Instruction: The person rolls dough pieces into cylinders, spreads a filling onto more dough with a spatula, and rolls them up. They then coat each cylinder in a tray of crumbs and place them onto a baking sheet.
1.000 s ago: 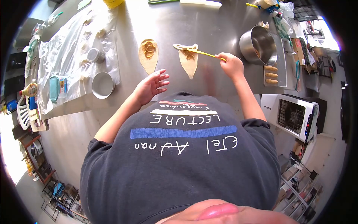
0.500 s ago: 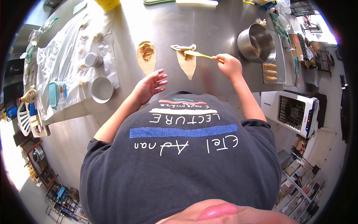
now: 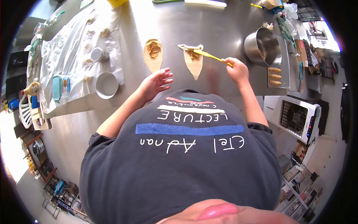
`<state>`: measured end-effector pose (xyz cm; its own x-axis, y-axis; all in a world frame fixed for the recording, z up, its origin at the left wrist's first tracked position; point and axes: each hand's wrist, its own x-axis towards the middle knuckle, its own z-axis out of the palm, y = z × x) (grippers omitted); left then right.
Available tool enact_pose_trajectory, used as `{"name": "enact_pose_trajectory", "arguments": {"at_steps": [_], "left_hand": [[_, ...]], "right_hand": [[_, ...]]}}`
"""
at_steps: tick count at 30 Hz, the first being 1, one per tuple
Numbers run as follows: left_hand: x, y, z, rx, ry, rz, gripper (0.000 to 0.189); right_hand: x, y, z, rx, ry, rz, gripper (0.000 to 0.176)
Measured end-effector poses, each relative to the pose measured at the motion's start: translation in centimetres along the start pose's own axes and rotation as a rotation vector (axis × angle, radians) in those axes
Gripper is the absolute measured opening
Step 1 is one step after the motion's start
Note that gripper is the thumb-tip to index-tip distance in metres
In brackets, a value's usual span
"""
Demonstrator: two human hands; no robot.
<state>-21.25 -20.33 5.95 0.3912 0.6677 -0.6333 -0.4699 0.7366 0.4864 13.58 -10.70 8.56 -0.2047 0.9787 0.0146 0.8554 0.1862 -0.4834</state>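
My right hand (image 3: 237, 71) is closed round the handle of a yellow spatula (image 3: 210, 56). The spatula's blade lies at the top of a dough piece (image 3: 194, 68), whose upper edge is folded over beside a brown filling. To the left lies a second, flat dough piece (image 3: 153, 59) with brown filling spread on its wide upper part. My left hand (image 3: 156, 83) is open, fingers apart and holding nothing, close to the narrow lower end of that second piece.
A steel pot (image 3: 262, 47) stands on the right, by a tray (image 3: 284, 71) with several filled rolls. On the left are a plastic sheet (image 3: 71, 48), a round grey tin (image 3: 107, 85), a small container (image 3: 97, 55) and a teal-lidded box (image 3: 57, 88).
The whole view has shifted, so the table things appear slightly further right. The spatula's blade has moved up to the folded edge of the dough. My left hand stays open.
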Motion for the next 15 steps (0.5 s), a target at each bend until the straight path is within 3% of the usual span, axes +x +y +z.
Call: {"name": "enact_pose_trajectory", "arguments": {"at_steps": [2,4,11,15], "left_hand": [[0.0,-0.1,-0.1,-0.01,0.005,-0.002,0.045],[0.1,-0.3,0.0,-0.016,-0.023,0.008,0.047],[-0.3,-0.8,-0.4,-0.025,0.007,0.013,0.045],[-0.6,-1.4,-0.9,-0.021,0.03,-0.017,0.044]], "right_hand": [[0.4,0.0,0.2,0.025,0.044,-0.025,0.024],[0.6,-0.7,0.1,0.052,0.006,0.136,0.025],[1.0,-2.5,2.1,0.093,0.002,0.101,0.027],[2.0,-4.5,6.4,0.212,0.081,-0.18,0.025]]}}
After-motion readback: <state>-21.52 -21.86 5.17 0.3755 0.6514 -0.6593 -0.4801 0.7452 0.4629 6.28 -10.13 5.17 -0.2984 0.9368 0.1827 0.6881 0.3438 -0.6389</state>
